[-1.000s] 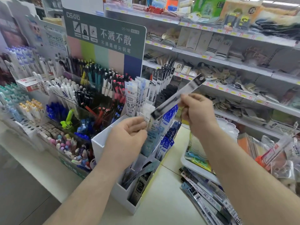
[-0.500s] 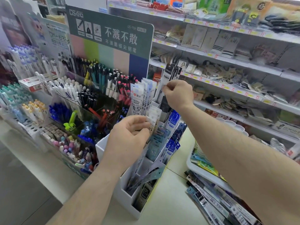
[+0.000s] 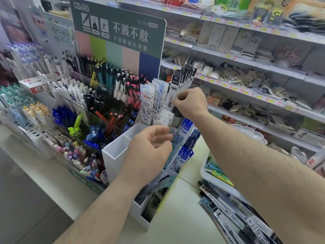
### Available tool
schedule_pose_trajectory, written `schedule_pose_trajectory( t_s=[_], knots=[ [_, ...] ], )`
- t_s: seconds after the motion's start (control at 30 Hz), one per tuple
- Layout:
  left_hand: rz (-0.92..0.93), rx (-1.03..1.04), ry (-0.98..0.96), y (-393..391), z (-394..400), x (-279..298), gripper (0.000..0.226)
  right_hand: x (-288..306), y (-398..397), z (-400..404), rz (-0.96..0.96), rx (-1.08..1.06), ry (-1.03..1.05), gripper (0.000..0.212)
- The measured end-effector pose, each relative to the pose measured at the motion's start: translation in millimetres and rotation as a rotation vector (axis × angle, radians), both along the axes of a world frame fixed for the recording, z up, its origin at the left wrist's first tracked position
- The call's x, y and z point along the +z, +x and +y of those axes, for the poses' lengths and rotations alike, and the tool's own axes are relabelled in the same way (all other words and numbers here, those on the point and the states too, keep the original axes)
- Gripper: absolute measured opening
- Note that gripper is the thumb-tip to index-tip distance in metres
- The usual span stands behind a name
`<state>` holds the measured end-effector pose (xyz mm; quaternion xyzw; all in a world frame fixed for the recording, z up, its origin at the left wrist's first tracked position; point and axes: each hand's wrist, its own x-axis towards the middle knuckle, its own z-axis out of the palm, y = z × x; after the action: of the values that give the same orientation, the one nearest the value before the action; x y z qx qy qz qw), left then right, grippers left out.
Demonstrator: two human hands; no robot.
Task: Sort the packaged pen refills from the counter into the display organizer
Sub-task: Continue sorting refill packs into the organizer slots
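Head view: the right hand [image 3: 190, 103] is pinching a black refill pack [image 3: 182, 80], seating it upright in the organizer's [image 3: 114, 152] rear slot with matching packs. The left hand [image 3: 149, 148], fingers loosely curled, is touching blue packs, likely steadying them. More refills [image 3: 233, 213] are lying at the tabletop's [image 3: 182, 222] right edge.

Two bare forearms are being shown, with no sleeves, gloves, watch or rings being worn. Fine dark hair is being seen along both forearms. The left hand [image 3: 149, 152] and the right hand [image 3: 191, 103] are being shown uncovered, with short, unpainted nails where visible.
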<state>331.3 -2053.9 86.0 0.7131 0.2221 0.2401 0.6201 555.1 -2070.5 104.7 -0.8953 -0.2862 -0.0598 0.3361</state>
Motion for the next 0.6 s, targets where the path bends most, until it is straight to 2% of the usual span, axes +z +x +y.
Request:
schedule_pose_trajectory(
  t_s=[0.03, 0.13, 0.23, 0.37, 0.47, 0.53, 0.6],
  knots=[
    [-0.006, -0.012, 0.000, 0.7, -4.3, -0.9, 0.032, 0.6, -2.8, -7.9, -0.017, -0.006, 0.022, 0.015],
    [-0.007, -0.078, 0.014, 3.6, -21.5, -6.5, 0.033, 0.9, -21.2, -40.2, -0.017, -0.014, 0.069, 0.024],
    [-0.002, -0.152, 0.027, 8.0, -43.7, -19.0, 0.034, -14.5, -41.9, -76.9, 0.007, 0.008, 0.133, 0.012],
    [0.050, -0.261, 0.036, 16.3, -74.1, -44.6, 0.038, -42.8, -65.1, -127.7, 0.181, -0.011, 0.217, 0.007],
    [0.096, -0.312, 0.023, 19.4, -93.7, -66.2, 0.039, -68.9, -77.8, -173.4, 0.343, -0.048, 0.264, 0.021],
    [0.128, -0.337, 0.027, 20.6, -104.3, -82.1, 0.039, -90.3, -84.9, -207.0, 0.384, -0.108, 0.196, 0.021],
    [0.170, -0.353, 0.026, 23.4, -112.4, -99.6, 0.036, -117.5, -90.7, -238.9, 0.434, -0.166, 0.011, 0.005]
  ],
)
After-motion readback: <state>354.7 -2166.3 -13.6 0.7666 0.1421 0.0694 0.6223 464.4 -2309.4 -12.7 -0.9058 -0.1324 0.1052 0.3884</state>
